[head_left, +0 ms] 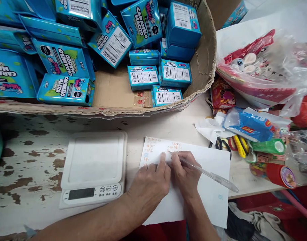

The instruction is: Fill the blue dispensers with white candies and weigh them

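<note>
A white sheet of paper [211, 201] with orange handwritten characters in its upper left part lies on the table. My right hand [185, 172] is closed round a clear-barrelled pen [216, 178], its tip touching the sheet near the top. Resting on the same paper, just left of the pen, my left hand [153, 179] presses it down with the index finger stretched out. It grips nothing that I can see. To the left of this hand sits a white digital scale [94, 160] with a dark display and a bare platform.
Behind the paper stands a cardboard box [113, 88] holding several blue candy packs [65, 88]. On the right are a plastic-wrapped red item [256, 73], a yellow box cutter [239, 146], a green roll [269, 146] and a red-lidded jar [281, 174], near the table's edge.
</note>
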Motion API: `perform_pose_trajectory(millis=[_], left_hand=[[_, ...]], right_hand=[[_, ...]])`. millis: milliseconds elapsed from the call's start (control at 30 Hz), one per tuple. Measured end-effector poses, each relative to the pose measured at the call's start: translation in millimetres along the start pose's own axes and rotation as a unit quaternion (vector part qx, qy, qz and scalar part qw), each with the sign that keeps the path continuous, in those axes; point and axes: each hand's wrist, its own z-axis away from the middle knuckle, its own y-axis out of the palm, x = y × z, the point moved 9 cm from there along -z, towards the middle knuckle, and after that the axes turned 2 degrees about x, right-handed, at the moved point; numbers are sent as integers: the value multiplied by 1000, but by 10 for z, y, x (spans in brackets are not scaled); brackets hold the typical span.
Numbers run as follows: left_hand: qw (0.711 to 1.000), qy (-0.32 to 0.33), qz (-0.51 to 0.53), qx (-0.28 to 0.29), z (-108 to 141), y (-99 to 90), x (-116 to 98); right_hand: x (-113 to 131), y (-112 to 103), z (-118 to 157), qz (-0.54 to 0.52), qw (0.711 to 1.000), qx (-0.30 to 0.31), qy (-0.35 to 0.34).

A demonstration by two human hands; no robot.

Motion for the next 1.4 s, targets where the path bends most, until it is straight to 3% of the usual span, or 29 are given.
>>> perform_pose_trajectory(millis=[500,700,900,1400], left_hand=[[1000,-8,-14,-19,-5,-26,11],[1000,-3,-21,-23,7,-59,-4],[1000,-1,-9,-7,1,-44,4],[1000,2,-10,11,-7,-6,-6]], right_hand=[[40,15,5,12,999,11,-38],[8,-163,53,11,995,-87,-38],[-28,-60,6,9,999,-30,7],[-70,-44,-4,4,1000,-14,17]])
